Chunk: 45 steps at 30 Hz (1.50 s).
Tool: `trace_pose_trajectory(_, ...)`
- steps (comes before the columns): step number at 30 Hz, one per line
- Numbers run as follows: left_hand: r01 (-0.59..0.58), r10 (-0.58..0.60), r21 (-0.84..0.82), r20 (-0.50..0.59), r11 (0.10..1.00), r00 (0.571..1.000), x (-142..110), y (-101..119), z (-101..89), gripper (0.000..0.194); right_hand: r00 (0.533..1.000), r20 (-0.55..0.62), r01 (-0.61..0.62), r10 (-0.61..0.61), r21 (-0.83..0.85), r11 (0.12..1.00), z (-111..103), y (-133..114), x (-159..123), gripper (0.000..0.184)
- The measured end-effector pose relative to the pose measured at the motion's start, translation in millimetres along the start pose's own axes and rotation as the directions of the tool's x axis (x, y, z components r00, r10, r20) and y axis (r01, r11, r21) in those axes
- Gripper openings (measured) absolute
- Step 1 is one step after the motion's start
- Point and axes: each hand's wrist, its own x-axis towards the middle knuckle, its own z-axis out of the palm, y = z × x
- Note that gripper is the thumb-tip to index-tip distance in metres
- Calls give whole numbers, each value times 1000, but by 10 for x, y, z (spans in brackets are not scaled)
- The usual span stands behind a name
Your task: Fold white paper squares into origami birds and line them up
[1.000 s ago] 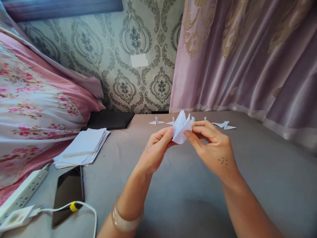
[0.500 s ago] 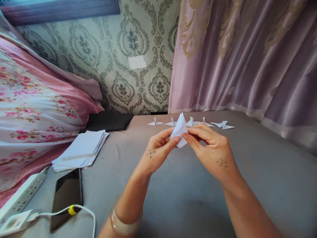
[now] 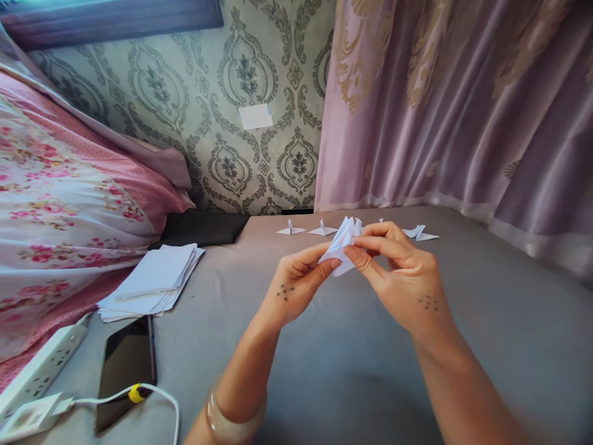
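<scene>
Between my two hands, above the grey surface, is a piece of folded white paper (image 3: 341, 248) with its layers spread open at the top. My left hand (image 3: 299, 281) pinches its left side, thumb in front and fingers behind. On the other side, my right hand (image 3: 401, 275) grips the paper's right edge between thumb and fingertips. Behind it stand several small folded paper cranes in a row, among them a left one (image 3: 291, 228), another beside it (image 3: 323, 228) and one at the right end (image 3: 419, 233). My right hand partly covers some of them.
At left lie a stack of white paper (image 3: 148, 281), a black flat item (image 3: 201, 227) and a phone (image 3: 125, 374) crossed by a white cable (image 3: 162, 392). A power strip (image 3: 44, 364) runs along the left edge. Curtains (image 3: 440, 123) hang at the back right.
The folded paper's layers have parted and its tip now leans right. My right hand has shifted slightly to the right, with the paper still held in both hands.
</scene>
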Motion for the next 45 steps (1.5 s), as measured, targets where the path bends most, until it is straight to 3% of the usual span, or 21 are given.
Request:
trace_pose_trajectory(6,-9,11,47,-25,999,1000,-6,10,-21,31,993,55,-112,102,249,962,45,68,-6,8)
trace_pose_trajectory(11,-10,10,105,2,994,1000,-13,12,-43,31,998,20,-56,53,219,974,55,32,-15,7)
trace_pose_trajectory(19,13,-15,96,22,995,1000,-31,-22,-50,31,992,124,-53,25,228,972,-18,-3,-1,13)
trace_pose_trajectory(28,26,-28,34,73,999,997,-27,26,-12,26,998,-34,-30,47,398,917,61,56,-27,12)
trace_pose_trajectory(32,70,-73,26,99,997,992,-36,27,-31,26,995,-12,-82,96,428,900,90,35,-38,10)
trace_pose_trajectory(36,193,-191,-1,118,981,974,-24,-23,-72,27,986,-99,-84,134,401,912,-14,13,7,10)
trace_pose_trajectory(39,229,-224,-104,59,968,973,4,-63,-81,29,971,-156,-114,183,370,922,-136,19,48,15)
trace_pose_trajectory(42,207,-209,-198,12,958,978,23,-75,-74,29,967,53,-255,251,307,917,-174,8,47,26)
trace_pose_trajectory(45,162,-176,-258,-33,952,984,24,-55,-60,25,922,298,-316,245,217,924,-85,-35,11,29)
